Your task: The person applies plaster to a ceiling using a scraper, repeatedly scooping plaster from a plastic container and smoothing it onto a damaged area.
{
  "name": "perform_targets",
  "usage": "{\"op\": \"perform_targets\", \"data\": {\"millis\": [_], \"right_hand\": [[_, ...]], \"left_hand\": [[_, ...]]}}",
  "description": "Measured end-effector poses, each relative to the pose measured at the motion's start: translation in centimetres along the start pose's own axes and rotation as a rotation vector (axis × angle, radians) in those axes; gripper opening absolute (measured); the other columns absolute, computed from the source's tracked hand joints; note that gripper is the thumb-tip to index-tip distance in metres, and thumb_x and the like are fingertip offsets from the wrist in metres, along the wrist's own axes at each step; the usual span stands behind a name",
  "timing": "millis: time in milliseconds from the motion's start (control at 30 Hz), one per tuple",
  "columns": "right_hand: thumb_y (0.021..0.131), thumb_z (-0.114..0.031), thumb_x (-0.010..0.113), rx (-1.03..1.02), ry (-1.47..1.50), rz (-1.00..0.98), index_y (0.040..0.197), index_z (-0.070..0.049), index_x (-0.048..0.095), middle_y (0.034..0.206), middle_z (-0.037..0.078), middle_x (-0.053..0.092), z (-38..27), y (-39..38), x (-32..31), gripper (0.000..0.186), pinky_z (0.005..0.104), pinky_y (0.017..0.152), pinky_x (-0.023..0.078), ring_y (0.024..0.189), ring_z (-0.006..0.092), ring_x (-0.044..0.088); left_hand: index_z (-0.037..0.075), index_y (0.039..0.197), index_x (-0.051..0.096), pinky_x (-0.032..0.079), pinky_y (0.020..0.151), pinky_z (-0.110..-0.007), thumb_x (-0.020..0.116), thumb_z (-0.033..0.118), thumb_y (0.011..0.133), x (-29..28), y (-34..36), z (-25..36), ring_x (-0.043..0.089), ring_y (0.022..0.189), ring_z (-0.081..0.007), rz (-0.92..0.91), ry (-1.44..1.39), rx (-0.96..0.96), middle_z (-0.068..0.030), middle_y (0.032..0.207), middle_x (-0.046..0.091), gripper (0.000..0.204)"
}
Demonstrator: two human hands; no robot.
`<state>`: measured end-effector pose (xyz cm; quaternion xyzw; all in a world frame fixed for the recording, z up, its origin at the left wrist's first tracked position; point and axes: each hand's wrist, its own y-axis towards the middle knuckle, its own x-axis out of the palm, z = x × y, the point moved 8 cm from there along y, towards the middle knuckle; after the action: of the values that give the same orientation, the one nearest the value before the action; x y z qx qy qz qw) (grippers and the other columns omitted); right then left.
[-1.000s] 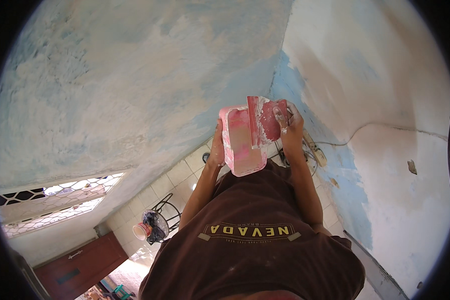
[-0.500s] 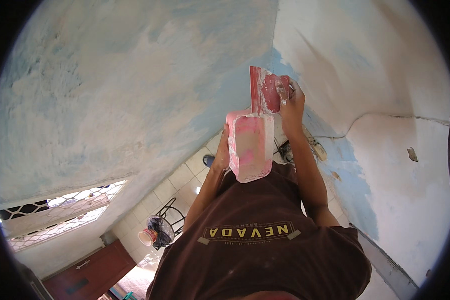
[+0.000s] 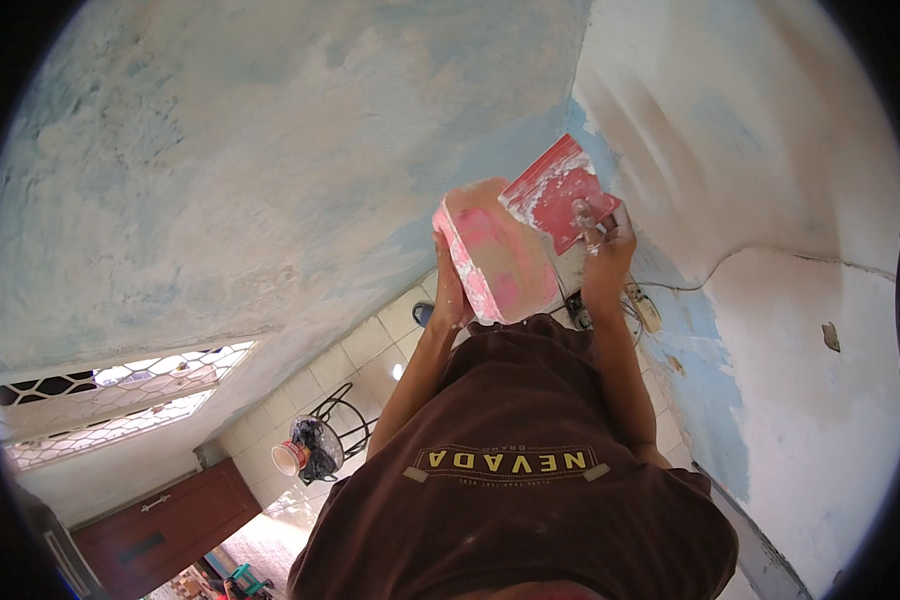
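Note:
My left hand (image 3: 453, 285) is closed round the left side of a pink plastic tub (image 3: 473, 277), whose rim and walls are smeared with pale filler. The tub is tilted, so its inside shows. In my right hand (image 3: 608, 245) is a flat red putty scraper (image 3: 560, 195), gripped at its right end with the thumb on top. White filler streaks the scraper's face. Its lower left edge overlaps the tub's upper right rim; whether they touch I cannot tell.
A patchy blue and white wall (image 3: 220, 170) rises on the left, meeting another wall (image 3: 800, 370) on the right. A cable (image 3: 770, 250) crosses the right wall. On the tiled floor (image 3: 370, 345) stands a black-legged stool (image 3: 345, 415) bearing a cup (image 3: 289, 459) and a black bag (image 3: 318, 450).
The scraper has turned from upright to slanted, and my right hand has moved slightly right and down. The tub has swung to a different tilt, with its upper part further left.

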<state>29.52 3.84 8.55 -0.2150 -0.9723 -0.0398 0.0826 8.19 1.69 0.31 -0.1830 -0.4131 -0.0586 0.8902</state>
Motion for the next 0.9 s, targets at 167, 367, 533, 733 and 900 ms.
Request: {"op": "perform_targets", "data": {"millis": [167,367,533,733,900], "right_hand": [[0.096,-0.014,0.072,0.018,-0.004,0.013,0.117,-0.003,0.064,0.103,0.002,0.072,2.5,-0.9,0.3,0.025,0.0240,0.071,0.054,0.088,0.0064,0.064],[0.096,-0.011,0.070,0.067,0.051,0.036,0.113,0.002,0.062,0.103,0.008,0.072,2.2,-1.2,0.4,0.023,0.0270,0.079,0.052,0.092,0.0099,0.064],[0.096,-0.013,0.072,0.069,0.075,-0.001,0.116,-0.002,0.062,0.106,0.005,0.070,2.4,-1.3,0.5,0.025,0.0266,0.076,0.054,0.092,0.0085,0.064],[0.096,-0.013,0.072,0.076,0.118,-0.034,0.118,-0.004,0.062,0.109,0.005,0.070,3.0,-1.4,0.6,0.026,0.0265,0.077,0.054,0.092,0.0086,0.063],[0.099,-0.013,0.067,-0.043,0.102,-0.063,0.117,-0.002,0.062,0.106,0.004,0.069,1.5,-1.5,0.5,0.022,0.0237,0.076,0.051,0.090,0.0082,0.063]], "left_hand": [[0.006,0.158,0.024,0.039,0.116,-0.048,0.026,0.076,0.098,0.9,0.1,-0.3,0.043,0.141,-0.0315,-0.035,0.111,0.004,-0.0164,0.156,0.039,0.092],[0.006,0.159,0.022,0.037,0.118,-0.046,0.023,0.072,0.100,0.4,0.4,-1.3,0.042,0.142,-0.0305,-0.075,0.218,0.002,-0.0155,0.157,0.038,0.089],[0.005,0.160,0.018,0.031,0.120,-0.043,0.022,0.068,0.103,-0.8,1.2,-2.1,0.037,0.145,-0.0281,-0.087,0.245,0.054,-0.0146,0.159,0.033,0.084],[0.003,0.160,0.015,0.029,0.121,-0.041,0.022,0.064,0.105,-1.1,1.3,-2.3,0.033,0.147,-0.0262,-0.093,0.283,0.044,-0.0142,0.161,0.029,0.083],[0.006,0.160,0.017,0.034,0.120,-0.042,0.024,0.066,0.104,-1.9,0.9,-2.5,0.038,0.144,-0.0269,-0.077,0.223,-0.017,-0.0131,0.160,0.034,0.083]]}}
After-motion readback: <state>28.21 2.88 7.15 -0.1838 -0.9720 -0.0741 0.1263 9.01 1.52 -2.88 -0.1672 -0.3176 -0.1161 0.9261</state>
